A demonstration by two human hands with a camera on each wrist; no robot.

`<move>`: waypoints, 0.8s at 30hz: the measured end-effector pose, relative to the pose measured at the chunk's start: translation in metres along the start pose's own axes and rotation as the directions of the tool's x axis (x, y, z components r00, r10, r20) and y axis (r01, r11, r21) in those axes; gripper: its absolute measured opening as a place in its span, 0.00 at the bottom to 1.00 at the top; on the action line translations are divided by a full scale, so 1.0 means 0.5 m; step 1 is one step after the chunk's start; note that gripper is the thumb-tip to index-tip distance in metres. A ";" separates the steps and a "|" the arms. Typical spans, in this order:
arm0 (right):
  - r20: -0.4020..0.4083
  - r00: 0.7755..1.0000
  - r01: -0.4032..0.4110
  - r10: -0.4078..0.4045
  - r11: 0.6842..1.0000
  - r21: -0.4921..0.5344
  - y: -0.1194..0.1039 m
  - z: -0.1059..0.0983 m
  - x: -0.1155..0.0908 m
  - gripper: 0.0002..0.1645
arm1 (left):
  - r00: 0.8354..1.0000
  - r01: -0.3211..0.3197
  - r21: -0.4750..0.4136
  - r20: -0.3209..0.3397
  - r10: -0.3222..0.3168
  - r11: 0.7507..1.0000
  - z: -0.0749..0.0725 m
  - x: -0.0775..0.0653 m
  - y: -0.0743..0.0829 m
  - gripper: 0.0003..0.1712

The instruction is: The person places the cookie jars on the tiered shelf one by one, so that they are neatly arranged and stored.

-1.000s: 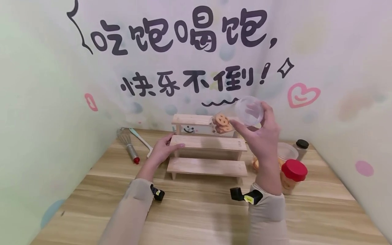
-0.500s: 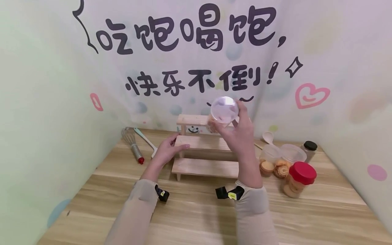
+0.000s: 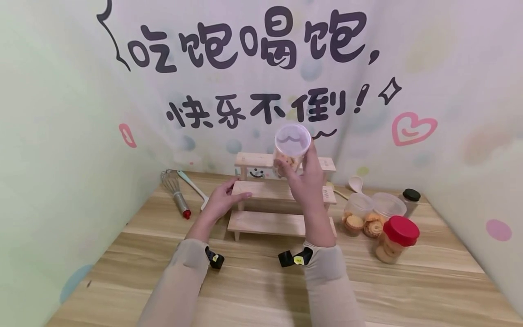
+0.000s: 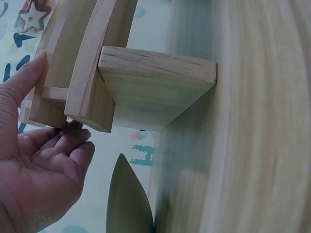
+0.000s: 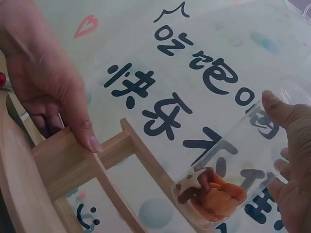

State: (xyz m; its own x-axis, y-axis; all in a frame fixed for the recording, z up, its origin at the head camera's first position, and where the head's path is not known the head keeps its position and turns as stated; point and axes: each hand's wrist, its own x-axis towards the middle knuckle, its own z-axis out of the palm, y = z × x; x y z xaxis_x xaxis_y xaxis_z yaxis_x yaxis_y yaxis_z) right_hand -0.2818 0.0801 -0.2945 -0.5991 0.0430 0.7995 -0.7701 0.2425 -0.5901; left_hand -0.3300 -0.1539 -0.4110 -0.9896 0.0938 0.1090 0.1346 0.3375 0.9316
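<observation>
A three-tier wooden shelf rack [image 3: 267,224] stands on the table near the wall. My left hand [image 3: 222,198] grips the left end of its middle tier, thumb on top. In the left wrist view the fingers [image 4: 77,145] curl at the underside of a board. My right hand [image 3: 308,181] holds a clear plastic jar [image 3: 292,141] by its side. The jar overlaps the rack's top tier in the head view. Several cookies [image 5: 214,196] lie at the jar's bottom, as the right wrist view shows. The rounded bottom is close to the top board.
Left of the rack lie a whisk [image 3: 175,193] and a pale spatula [image 3: 194,185]. To its right are a red-lidded jar [image 3: 396,238], pastries [image 3: 353,223], clear tubs [image 3: 388,204], a black-capped jar [image 3: 410,200] and a spoon [image 3: 355,184]. A printed cloth [image 3: 229,91] hangs behind.
The right hand has moved left with the clear jar, and the tilted jar now stands more upright over the top tier. The left hand stays on the rack.
</observation>
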 end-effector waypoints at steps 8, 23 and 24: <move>0.080 0.993 -0.083 0.090 0.993 -0.089 0.100 0.018 -0.015 0.53 | 1.000 0.004 -0.005 0.003 -0.004 1.000 -0.001 0.000 0.000 0.54; 0.110 0.978 -0.162 0.176 0.979 -0.126 0.115 0.032 -0.006 0.52 | 1.000 0.007 -0.007 0.002 -0.007 1.000 -0.002 -0.003 0.002 0.57; 0.107 0.974 -0.186 0.199 0.975 -0.121 0.118 0.034 -0.007 0.51 | 1.000 0.009 -0.006 0.000 -0.009 1.000 -0.002 -0.004 0.001 0.56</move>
State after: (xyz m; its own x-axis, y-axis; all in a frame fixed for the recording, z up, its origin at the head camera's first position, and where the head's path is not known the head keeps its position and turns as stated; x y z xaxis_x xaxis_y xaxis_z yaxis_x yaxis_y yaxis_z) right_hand -0.3290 0.0778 -0.3341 -0.7601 -0.0131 0.6497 -0.6132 0.3453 -0.7104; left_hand -0.3279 -0.1549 -0.4106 -0.9908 0.0906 0.1008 0.1256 0.3331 0.9345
